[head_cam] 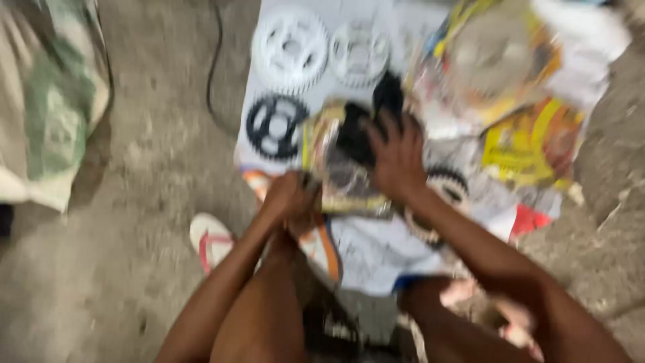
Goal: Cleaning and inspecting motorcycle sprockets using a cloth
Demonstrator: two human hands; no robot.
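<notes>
A flat packet [342,168] with a yellow-edged printed wrapper lies on the white sheet [376,252] spread over the concrete floor, holding a dark toothed sprocket. It is blurred, tilted slightly, and partly covered from the right.

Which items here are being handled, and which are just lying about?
Being handled:
- clear packet with a dark part inside, under the right hand
- left hand, closed at the packet's lower corner

Lying about:
- two white sprockets
- black sprocket
- yellow wrappers
- sack
- sandal
</notes>
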